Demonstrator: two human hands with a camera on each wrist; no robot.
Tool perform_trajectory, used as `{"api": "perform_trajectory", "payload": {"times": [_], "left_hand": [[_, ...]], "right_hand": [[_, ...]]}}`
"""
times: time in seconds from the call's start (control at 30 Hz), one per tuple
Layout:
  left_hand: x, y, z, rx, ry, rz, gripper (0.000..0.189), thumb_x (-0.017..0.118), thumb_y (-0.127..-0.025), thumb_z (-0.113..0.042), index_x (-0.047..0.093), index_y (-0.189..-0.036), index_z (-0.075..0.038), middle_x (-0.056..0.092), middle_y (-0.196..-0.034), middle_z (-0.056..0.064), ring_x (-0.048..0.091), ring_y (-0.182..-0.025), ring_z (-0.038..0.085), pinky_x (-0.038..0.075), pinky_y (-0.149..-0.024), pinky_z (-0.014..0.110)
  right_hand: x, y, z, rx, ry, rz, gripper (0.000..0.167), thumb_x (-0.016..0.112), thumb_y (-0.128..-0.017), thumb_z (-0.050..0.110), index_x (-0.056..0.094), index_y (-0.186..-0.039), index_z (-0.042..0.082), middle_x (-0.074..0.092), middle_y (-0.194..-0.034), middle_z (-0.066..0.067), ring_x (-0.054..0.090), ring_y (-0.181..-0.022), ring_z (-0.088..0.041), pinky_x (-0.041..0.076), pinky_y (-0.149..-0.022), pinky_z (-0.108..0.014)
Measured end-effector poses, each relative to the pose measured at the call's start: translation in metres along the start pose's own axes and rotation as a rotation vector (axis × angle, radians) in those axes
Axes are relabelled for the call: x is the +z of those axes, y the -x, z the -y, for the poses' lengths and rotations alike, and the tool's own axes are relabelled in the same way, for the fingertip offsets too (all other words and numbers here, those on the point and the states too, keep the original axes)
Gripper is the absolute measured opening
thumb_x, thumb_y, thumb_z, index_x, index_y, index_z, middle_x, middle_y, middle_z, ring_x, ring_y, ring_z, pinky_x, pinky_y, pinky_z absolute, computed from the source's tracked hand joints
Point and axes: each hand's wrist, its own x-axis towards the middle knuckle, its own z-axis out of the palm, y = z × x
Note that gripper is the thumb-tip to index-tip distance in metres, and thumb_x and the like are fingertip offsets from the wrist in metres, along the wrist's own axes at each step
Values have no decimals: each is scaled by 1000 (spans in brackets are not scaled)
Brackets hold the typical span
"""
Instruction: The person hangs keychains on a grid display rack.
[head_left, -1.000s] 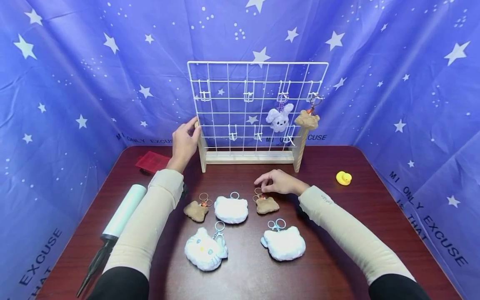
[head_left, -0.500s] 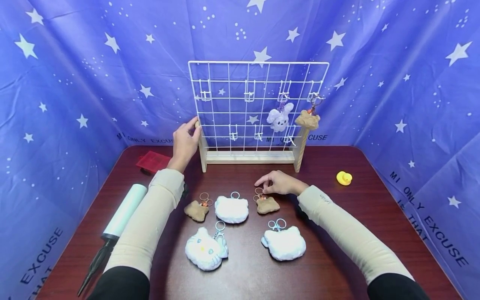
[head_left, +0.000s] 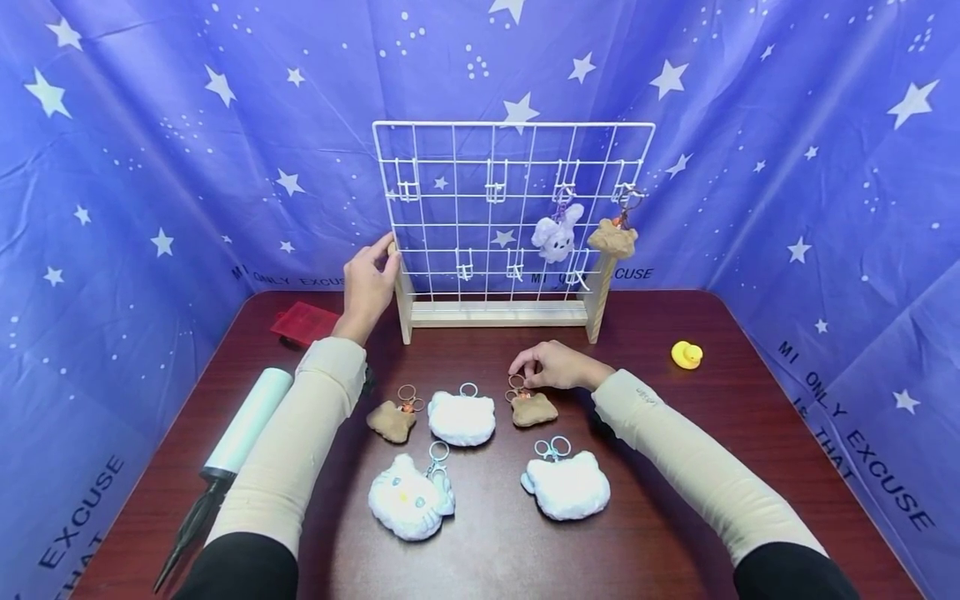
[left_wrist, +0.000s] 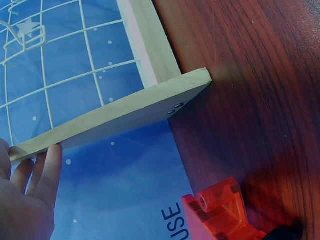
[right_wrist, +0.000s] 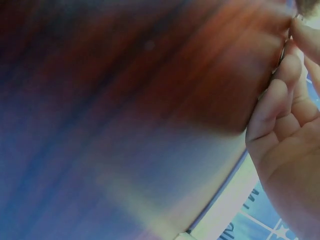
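A white wire grid rack with a wooden base stands at the table's back. My left hand grips its left wooden post, fingertips behind the wood in the left wrist view. Low over the table, my right hand has thumb and fingers curled at the metal ring of a brown plush keychain; the contact itself is partly hidden. A second brown plush keychain lies further left. Three white plush cat keychains lie around them. From rack hooks hang a lilac bunny keychain and a brown plush keychain.
A red plastic box lies behind the left forearm. Left of that arm is a pale green hand pump with a black end. A yellow toy duck sits at the right. Blue star-patterned curtains enclose the table.
Both hands keep almost the same places. The right thumb and fingers seem slightly closer around the keychain's ring. Everything else stays put apart from a small shift of the camera.
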Motion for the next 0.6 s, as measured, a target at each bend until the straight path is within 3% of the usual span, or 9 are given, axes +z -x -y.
{"api": "perform_trajectory", "payload": {"times": [0.23, 0.37, 0.6], "left_hand": [[0, -1, 2, 5, -13, -10, 36, 69, -96, -20, 70, -133, -17, 74, -101, 19, 69, -91, 31, 56, -84, 44], [0, -1, 2, 4, -10, -6, 36, 69, -97, -20, 70, -132, -17, 74, -102, 19, 70, -91, 32, 56, -84, 45], [0, -1, 1, -3, -6, 5, 37, 68, -97, -20, 69, -134, -17, 74, -103, 19, 70, -92, 31, 57, -84, 43]], "right_hand": [[1, 0, 4, 4, 47, -34, 21, 76, -84, 4, 67, -99, 15, 64, -84, 4, 56, -75, -7, 47, -71, -23], [0, 2, 4, -17, 33, -35, 18, 75, -85, 3, 63, -94, 14, 67, -81, 5, 58, -75, -7, 48, -72, -23], [-3, 6, 1, -16, -59, -19, 19, 72, -89, 2, 69, -102, 15, 71, -79, 8, 61, -74, -4, 51, -74, -24]]}}
